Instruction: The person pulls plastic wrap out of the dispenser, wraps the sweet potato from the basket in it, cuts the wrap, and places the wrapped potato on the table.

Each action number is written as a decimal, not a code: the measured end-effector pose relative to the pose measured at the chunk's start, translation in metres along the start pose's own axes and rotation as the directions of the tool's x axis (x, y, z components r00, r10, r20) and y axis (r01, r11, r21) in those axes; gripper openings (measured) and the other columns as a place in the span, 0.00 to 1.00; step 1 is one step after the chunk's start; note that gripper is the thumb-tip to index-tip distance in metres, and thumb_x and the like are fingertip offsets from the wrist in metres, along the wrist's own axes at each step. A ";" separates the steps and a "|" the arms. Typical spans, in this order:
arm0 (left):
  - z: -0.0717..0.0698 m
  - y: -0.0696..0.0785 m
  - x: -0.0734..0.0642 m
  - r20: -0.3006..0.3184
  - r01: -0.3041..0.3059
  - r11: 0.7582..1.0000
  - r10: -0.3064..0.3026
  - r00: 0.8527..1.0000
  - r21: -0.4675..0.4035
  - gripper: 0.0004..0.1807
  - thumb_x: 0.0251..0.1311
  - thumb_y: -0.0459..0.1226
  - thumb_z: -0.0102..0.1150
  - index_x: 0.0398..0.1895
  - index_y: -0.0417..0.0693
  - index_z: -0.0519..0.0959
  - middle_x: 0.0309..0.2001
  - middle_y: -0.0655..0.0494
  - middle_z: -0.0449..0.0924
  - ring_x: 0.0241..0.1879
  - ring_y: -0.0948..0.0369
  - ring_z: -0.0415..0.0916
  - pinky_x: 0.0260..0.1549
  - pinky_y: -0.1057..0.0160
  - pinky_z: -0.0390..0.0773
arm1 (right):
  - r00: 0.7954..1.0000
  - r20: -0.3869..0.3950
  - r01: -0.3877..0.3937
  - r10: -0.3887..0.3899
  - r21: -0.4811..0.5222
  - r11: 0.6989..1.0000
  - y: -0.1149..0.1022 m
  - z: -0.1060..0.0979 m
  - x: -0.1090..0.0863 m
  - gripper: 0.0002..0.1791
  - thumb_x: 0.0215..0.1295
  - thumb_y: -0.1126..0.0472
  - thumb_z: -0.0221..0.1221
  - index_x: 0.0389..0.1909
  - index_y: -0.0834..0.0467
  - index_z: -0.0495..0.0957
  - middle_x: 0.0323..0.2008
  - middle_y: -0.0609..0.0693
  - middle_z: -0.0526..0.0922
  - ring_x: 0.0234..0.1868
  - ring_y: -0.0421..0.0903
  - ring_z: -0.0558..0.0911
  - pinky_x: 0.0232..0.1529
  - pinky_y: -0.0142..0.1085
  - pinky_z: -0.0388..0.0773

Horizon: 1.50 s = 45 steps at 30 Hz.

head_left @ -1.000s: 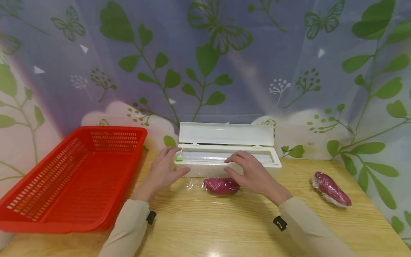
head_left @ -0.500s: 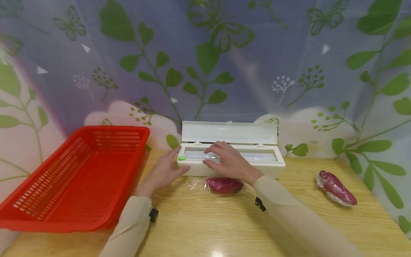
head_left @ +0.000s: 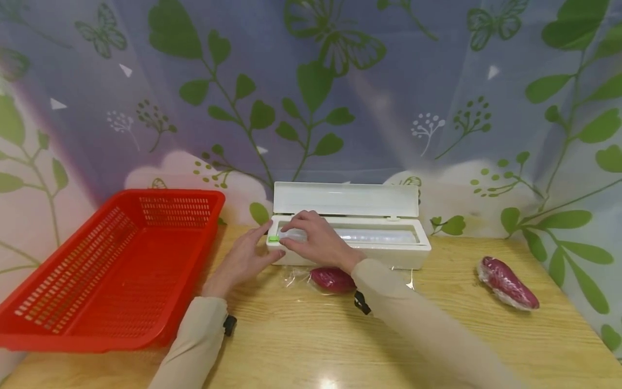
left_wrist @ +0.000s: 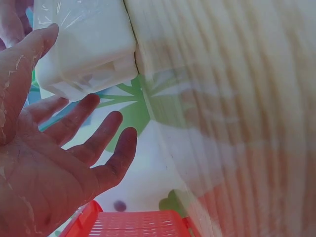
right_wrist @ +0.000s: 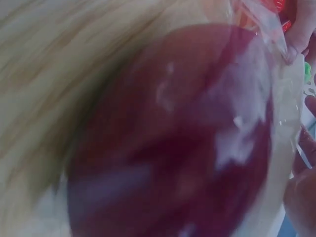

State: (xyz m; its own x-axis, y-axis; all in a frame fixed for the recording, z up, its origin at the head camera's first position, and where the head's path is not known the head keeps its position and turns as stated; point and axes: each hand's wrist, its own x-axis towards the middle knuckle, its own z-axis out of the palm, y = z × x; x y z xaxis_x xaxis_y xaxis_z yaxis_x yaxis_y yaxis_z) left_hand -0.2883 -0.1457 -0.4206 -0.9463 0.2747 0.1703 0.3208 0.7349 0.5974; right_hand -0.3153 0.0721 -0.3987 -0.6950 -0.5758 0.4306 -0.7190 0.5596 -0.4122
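A white cling film dispenser (head_left: 350, 254) stands at the back of the table with its lid (head_left: 346, 199) raised and a film roll (head_left: 379, 236) inside. My left hand (head_left: 243, 262) holds its left end, thumb on the front face and index finger at the top corner. Just above the left part of the opening is my right hand (head_left: 316, 237), thumb and fingers apart, close to the green slider (head_left: 274, 238). Clear film runs from the dispenser over a purple-red sweet potato (head_left: 332, 280), partly hidden by the right wrist. It fills the right wrist view, film over its skin.
A red plastic basket (head_left: 194, 270) sits on the left of the wooden table (head_left: 291, 346). At the right lies another sweet potato (head_left: 507, 283), wrapped in film. A patterned curtain (head_left: 379, 108) hangs behind the dispenser.
My right hand has moved left along the dispenser, from its middle to near the green slider. The left hand has stayed at the left end.
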 end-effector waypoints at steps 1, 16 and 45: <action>0.000 0.000 0.000 -0.002 0.000 1.000 0.000 1.000 0.003 0.45 0.65 0.50 0.67 0.80 0.46 0.58 0.75 0.40 0.65 0.74 0.39 0.63 0.72 0.37 0.63 | 1.000 0.005 -0.013 0.013 -0.001 1.000 -0.001 0.002 0.002 0.15 0.68 0.48 0.65 0.49 0.51 0.87 0.49 0.50 0.84 0.54 0.50 0.78 0.58 0.48 0.75; -0.002 0.002 -0.002 -0.023 -0.014 1.000 0.014 1.000 0.026 0.45 0.64 0.50 0.68 0.79 0.45 0.60 0.75 0.39 0.66 0.72 0.38 0.66 0.69 0.36 0.67 | 0.999 -0.031 -0.042 0.043 0.036 0.998 -0.001 0.011 0.006 0.07 0.64 0.55 0.67 0.38 0.52 0.88 0.47 0.50 0.82 0.50 0.50 0.80 0.53 0.47 0.75; -0.008 0.014 -0.004 -0.007 0.011 0.950 -0.010 1.000 0.312 0.43 0.65 0.57 0.63 0.79 0.53 0.61 0.67 0.40 0.76 0.54 0.40 0.80 0.48 0.36 0.81 | 0.986 0.075 -0.155 0.151 0.063 0.986 0.005 -0.005 0.002 0.06 0.47 0.61 0.64 0.28 0.55 0.77 0.42 0.50 0.70 0.46 0.46 0.70 0.48 0.36 0.71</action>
State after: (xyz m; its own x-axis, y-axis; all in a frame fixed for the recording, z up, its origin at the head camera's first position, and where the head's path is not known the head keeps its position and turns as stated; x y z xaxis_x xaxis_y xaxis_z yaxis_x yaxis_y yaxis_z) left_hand -0.2802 -0.1419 -0.4066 -0.9497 0.2633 0.1697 0.3061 0.8949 0.3247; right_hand -0.3203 0.0772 -0.3960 -0.7937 -0.5280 0.3021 -0.6010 0.6039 -0.5236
